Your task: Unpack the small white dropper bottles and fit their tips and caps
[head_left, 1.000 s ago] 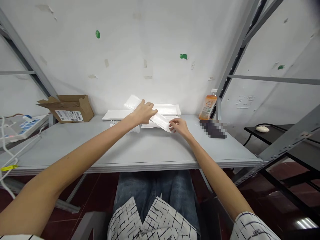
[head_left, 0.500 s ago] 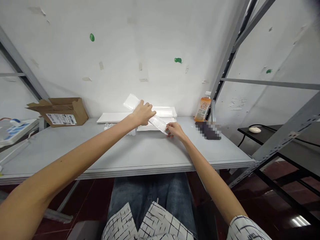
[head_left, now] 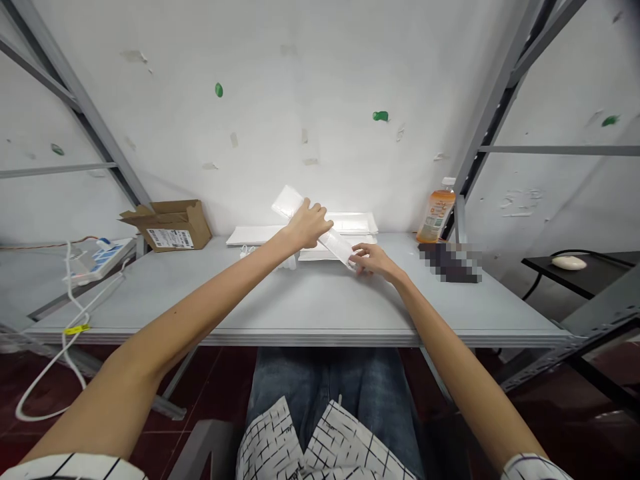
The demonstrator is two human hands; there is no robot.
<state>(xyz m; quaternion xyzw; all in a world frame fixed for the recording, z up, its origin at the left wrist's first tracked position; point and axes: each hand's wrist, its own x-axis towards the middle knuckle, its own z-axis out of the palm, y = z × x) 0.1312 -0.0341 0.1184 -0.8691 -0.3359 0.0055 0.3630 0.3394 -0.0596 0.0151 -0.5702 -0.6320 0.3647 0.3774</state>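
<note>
A long, flat white packet (head_left: 337, 247) with a glossy, clear-looking wrap is held at a slant over the table, its upper end toward the left. My left hand (head_left: 307, 223) is closed round its middle from above. At the lower right end, the fingers of my right hand (head_left: 371, 259) are bent and pinch the packet's edge; the fingertips are partly hidden. Behind and beneath lie flat white pieces (head_left: 357, 222), and another white flat piece (head_left: 250, 235) extends to the left. Small whitish items (head_left: 289, 261) sit by my left forearm, partly covered by it.
On the grey table (head_left: 320, 307) stand an open cardboard box (head_left: 175, 227) at left and an orange drink bottle (head_left: 436, 212) at right. A blurred dark object (head_left: 453, 262) lies before the bottle. A power strip (head_left: 107, 259) and white cable (head_left: 75, 343) are far left.
My view has turned left, so the scene sits further right and more cable shows. Both hands keep hold of the packet; the right fingers have shifted slightly at its end.
</note>
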